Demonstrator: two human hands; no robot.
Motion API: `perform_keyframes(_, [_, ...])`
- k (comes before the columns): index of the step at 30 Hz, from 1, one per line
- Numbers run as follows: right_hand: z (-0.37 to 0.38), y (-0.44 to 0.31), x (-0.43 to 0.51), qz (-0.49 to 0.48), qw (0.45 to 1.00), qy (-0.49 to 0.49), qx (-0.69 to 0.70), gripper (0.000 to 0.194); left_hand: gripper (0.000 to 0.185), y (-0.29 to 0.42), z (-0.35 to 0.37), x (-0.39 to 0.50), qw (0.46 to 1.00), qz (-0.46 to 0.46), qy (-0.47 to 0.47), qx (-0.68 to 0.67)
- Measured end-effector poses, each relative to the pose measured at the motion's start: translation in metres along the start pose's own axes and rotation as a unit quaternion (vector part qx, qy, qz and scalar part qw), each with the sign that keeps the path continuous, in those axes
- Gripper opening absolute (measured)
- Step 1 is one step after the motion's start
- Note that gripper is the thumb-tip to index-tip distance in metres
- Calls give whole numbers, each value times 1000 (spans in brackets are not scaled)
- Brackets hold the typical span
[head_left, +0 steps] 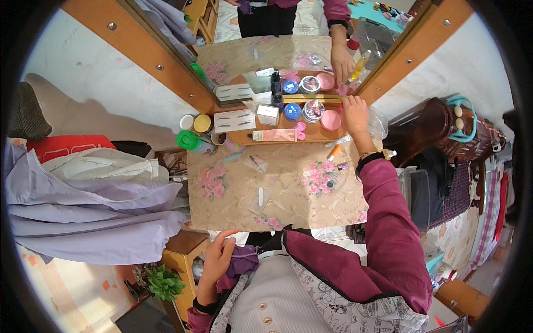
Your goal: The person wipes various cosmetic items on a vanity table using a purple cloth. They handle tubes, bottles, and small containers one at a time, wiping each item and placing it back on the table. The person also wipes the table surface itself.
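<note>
My right hand reaches to the back right of the dressing table, at the right end of the wooden mirror shelf. Its fingertips touch or nearly touch something pink, mostly hidden. Just left of it lie a pink round container, a round tin with a picture and a blue round container. A small white box, a dark bottle and a pink tube are further left. My left hand is raised before the table's front edge, fingers apart, beside a purple cloth.
A large mirror stands behind the shelf. A green-capped can stands at the left, an orange tube and a yellowish bottle at the right. Lilac clothing hangs left; a dark wooden chair or bed part is right.
</note>
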State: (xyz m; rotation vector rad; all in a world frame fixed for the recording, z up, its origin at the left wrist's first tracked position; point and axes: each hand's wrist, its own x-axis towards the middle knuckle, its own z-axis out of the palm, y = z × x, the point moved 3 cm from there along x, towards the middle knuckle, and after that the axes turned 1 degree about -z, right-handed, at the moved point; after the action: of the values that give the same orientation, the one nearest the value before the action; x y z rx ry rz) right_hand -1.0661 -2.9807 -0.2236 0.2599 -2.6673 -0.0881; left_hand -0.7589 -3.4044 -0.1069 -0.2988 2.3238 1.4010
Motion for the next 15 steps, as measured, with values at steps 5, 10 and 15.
perform_keyframes(5, [18, -2, -1, -13, 1000, 5, -2, 18, 24, -8, 4, 5, 1000, 9, 4, -19])
perform_keyframes(10, [-37, -26, 4, 83, 976, 126, 159, 25, 30, -6, -1, 4, 967, -93, 19, -238])
perform_keyframes(15, [-124, -123, -41, 208, 669, -92, 707, 24, 47, 44, -10, 12, 766, 52, -53, -638])
